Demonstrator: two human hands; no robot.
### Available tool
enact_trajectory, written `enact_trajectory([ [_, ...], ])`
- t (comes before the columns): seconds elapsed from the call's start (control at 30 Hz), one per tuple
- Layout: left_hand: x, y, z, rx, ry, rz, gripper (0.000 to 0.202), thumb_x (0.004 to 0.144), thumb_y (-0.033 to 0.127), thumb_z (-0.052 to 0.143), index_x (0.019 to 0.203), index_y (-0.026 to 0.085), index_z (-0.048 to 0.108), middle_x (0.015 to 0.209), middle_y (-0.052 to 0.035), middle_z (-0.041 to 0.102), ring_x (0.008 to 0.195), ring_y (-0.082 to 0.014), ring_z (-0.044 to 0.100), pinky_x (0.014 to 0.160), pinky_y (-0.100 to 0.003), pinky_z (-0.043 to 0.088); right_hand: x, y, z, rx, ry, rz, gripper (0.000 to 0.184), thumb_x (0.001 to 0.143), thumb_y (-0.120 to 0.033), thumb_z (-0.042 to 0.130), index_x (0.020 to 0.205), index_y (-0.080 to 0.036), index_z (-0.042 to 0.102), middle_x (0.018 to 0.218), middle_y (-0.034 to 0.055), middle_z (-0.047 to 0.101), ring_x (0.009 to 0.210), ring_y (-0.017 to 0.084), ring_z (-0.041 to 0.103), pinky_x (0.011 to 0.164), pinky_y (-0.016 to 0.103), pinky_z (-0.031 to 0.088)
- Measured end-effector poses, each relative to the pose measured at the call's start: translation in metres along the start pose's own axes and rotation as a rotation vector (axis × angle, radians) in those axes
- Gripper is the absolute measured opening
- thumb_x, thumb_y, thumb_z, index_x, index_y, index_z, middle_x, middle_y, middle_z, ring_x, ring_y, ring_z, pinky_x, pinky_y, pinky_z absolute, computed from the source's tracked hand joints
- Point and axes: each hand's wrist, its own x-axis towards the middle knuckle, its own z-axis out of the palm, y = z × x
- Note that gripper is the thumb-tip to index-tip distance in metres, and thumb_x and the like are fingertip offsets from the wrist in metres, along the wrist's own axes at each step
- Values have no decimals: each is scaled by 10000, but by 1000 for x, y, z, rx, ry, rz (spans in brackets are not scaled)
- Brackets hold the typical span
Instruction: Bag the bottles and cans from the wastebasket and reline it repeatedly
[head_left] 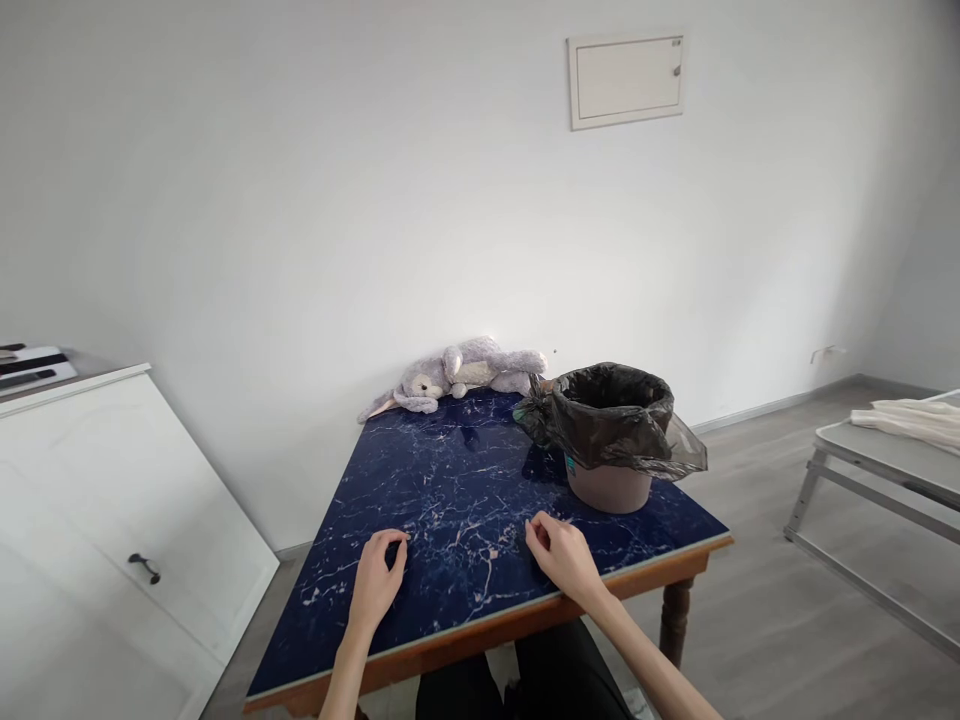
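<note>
My left hand (379,576) rests on the near left part of the blue marble-patterned table (442,490). Its fingers are loosely curved, a gap shows between thumb and forefinger, and it holds nothing. On the near right, my right hand (564,555) lies with its fingers curled in, nothing visible in them. Beyond it stands a pinkish-brown trash bin (611,490), the nearest thing to that hand but not touched. A black trash bag (615,430) lines the bin, folded over its rim, with a bunched knot at the left and a loose flap at the right.
A grey plush rabbit (469,370) lies on its side along the table's back edge, by the wall. A white cabinet (112,540) stands left. To the right, a folding table (892,445) bears white cloth (911,420). A panel door (628,80) is on the wall.
</note>
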Motion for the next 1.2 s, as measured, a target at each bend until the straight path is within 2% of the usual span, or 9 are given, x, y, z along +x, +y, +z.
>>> enact_trajectory([
  [0.13, -21, 7, 8, 67, 19, 19, 403, 1014, 525, 513, 1183, 231, 731, 1394, -144, 722, 1355, -344, 664, 1161, -533, 529, -1, -2, 0, -52, -46, 42, 271, 1071, -417, 668, 1138, -158, 704, 1022, 38, 731, 831, 166, 710, 770, 346, 623],
  [0.3, -44, 19, 17, 137, 71, -4, 445, 1046, 489, 507, 1320, 179, 672, 1509, -213, 643, 1439, -398, 592, 1173, -604, 499, 3, -11, 1, -122, -103, 92, 301, 1063, -406, 681, 1250, -171, 692, 1187, 77, 727, 969, 204, 727, 847, 393, 637],
  [0.5, -51, 30, 14, 192, 100, -90, 346, 1046, 402, 682, 1309, 178, 674, 1365, -118, 699, 1221, -286, 698, 1029, -518, 597, 6, -17, 2, -194, -164, 144, 331, 1059, -400, 687, 1304, -179, 678, 1272, 96, 710, 1051, 229, 723, 901, 431, 634],
  [0.67, -52, 38, 11, 232, 105, -150, 310, 1044, 369, 699, 1287, 178, 684, 1309, -102, 709, 1097, -247, 726, 921, -448, 639, 5, -19, 0, -223, -184, 142, 337, 1058, -401, 687, 1313, -180, 675, 1285, 99, 706, 1064, 234, 722, 909, 437, 633],
  [0.97, -56, 44, 9, 276, 104, -157, 297, 1047, 381, 696, 1258, 173, 693, 1235, -88, 727, 1040, -230, 733, 895, -431, 641, 5, -16, -3, -237, -228, 143, 352, 1055, -400, 692, 1331, -183, 669, 1311, 102, 697, 1090, 241, 718, 928, 451, 629],
  [1.2, -54, 46, 6, 272, 98, -68, 296, 1049, 379, 693, 1270, 183, 693, 1272, -94, 719, 1077, -237, 726, 931, -448, 634, 1, -18, -10, -182, -257, 103, 361, 1051, -398, 697, 1341, -185, 666, 1333, 103, 690, 1115, 248, 712, 948, 465, 623],
])
